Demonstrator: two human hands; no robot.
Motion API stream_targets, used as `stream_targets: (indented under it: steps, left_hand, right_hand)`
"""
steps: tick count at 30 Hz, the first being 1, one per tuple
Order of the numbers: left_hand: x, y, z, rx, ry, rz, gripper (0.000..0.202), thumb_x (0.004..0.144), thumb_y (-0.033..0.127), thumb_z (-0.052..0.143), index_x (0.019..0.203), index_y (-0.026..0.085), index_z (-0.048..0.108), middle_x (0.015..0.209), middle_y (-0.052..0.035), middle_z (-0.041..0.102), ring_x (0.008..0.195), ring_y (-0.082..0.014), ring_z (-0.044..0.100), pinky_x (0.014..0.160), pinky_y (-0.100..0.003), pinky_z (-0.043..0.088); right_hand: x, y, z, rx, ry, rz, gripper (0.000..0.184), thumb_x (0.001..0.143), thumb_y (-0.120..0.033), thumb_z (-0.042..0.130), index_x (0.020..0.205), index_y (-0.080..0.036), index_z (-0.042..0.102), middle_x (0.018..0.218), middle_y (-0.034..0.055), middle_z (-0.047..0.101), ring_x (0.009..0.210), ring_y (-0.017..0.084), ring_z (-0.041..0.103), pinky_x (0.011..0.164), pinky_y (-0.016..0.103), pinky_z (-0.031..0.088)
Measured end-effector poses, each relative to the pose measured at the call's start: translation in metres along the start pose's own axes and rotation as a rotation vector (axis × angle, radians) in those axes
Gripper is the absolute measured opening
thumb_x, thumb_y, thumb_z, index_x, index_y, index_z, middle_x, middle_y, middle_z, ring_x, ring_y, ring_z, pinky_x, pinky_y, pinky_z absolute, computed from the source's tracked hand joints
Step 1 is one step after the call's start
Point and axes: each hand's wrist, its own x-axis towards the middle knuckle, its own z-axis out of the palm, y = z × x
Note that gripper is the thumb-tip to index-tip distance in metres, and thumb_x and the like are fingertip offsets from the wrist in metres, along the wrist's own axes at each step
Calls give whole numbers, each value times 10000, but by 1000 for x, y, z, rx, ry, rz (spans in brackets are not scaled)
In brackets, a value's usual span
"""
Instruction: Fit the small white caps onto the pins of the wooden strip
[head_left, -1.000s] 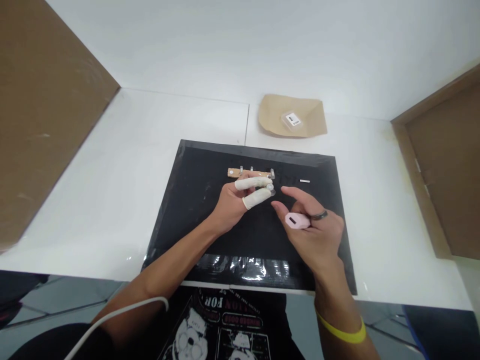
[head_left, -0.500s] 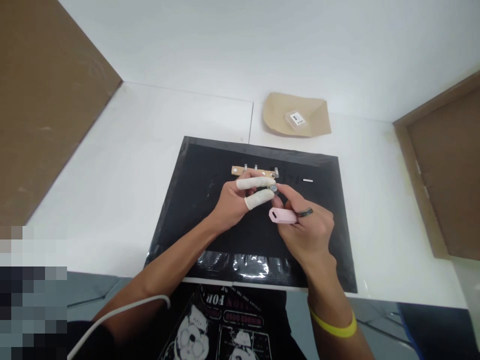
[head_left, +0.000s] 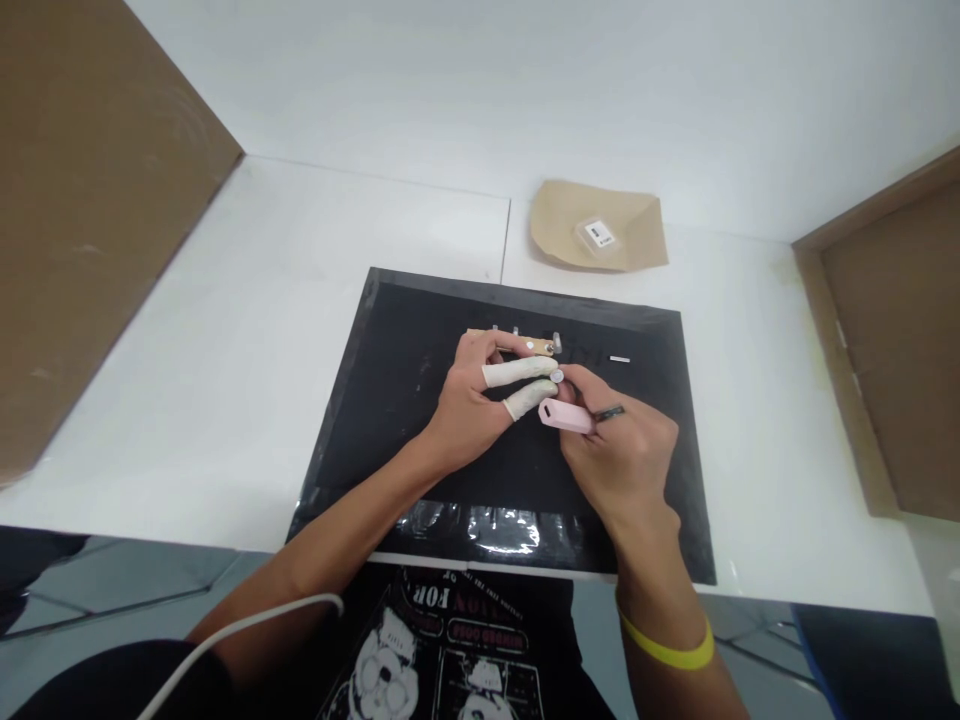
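Wood strip (head_left: 538,346) partly hidden behind L hand (head_left: 466,400). Sm. round disc (head_left: 556,376) at fingers (head_left: 577,378), too tiny to ID. Far end of pink tool (head_left: 564,414) hidden in R hand (head_left: 630,445). Label (head_left: 599,234) txt on clear box (head_left: 587,242) too sm. to read. White cable (head_left: 247,624) cut off at btm edge, brown panel (head_left: 90,250) at L edge.

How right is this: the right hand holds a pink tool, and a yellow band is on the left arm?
The arm is wrong: the head view shows the yellow band on the right arm. The right hand does hold the pink tool.
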Motion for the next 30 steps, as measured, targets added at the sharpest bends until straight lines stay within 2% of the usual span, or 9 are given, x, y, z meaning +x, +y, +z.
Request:
stream_targets:
  steps: [5, 13, 19, 22, 24, 27, 30]
  left_hand:
    - [0, 5, -4, 133, -36, 31, 137, 937, 273, 784, 1073, 265, 798, 1069, -34, 726, 876, -162, 503, 838, -347, 507]
    - [-5, 3, -5, 151, -59, 13, 198, 874, 122, 771, 1026, 213, 681, 967, -13, 699, 846, -160, 507, 754, -321, 482]
    - [-9, 1, -3, 204, 8, -54, 132, 892, 253, 819, 920, 222, 694, 863, 9, 648, 859, -158, 558, 765, -332, 496]
    - [-10, -3, -1, 244, -9, -68, 157, 851, 193, 835, 858, 200, 678, 834, 7, 646, 840, -159, 550, 740, -323, 493]
    - [-12, -7, -1, 290, -36, -42, 128, 846, 156, 820, 849, 187, 696, 846, -5, 667, 834, -163, 542, 731, -320, 489]
    - [-15, -16, 0, 376, -57, 20, 32, 904, 210, 785, 898, 183, 770, 881, -28, 705, 842, -174, 529, 746, -326, 489]
    - [-19, -24, 0, 446, -94, 47, 100, 939, 291, 768, 932, 209, 823, 880, -39, 718, 833, -182, 507, 757, -339, 480]
  right_hand:
    - [0, -1, -1, -86, -5, -69, 136, 1022, -155, 657, 1030, -109, 785, 577, -27, 628, 483, 122, 498, 519, 313, 357]
    - [-2, -1, 2, -111, -14, -92, 124, 1016, -142, 660, 1025, -103, 778, 566, -34, 585, 506, 136, 480, 530, 315, 347]
    - [-11, -1, 9, -94, -78, -119, 167, 982, -85, 628, 1044, -84, 783, 582, -26, 588, 516, 148, 489, 545, 322, 341]
    - [-16, 1, 14, -106, -108, -126, 209, 988, -79, 592, 1046, -94, 792, 583, -25, 581, 519, 150, 504, 554, 330, 336]
    - [-19, 3, 17, -100, -132, -124, 233, 998, -80, 569, 1050, -99, 794, 593, -19, 598, 527, 150, 525, 564, 329, 345]
    - [-24, 5, 16, -95, -157, -119, 234, 1015, -92, 565, 1054, -102, 795, 596, -12, 622, 522, 136, 538, 567, 320, 352]
    - [-30, 7, 9, -73, -132, -109, 171, 1013, -113, 621, 1050, -112, 788, 609, -11, 663, 513, 110, 549, 568, 292, 372]
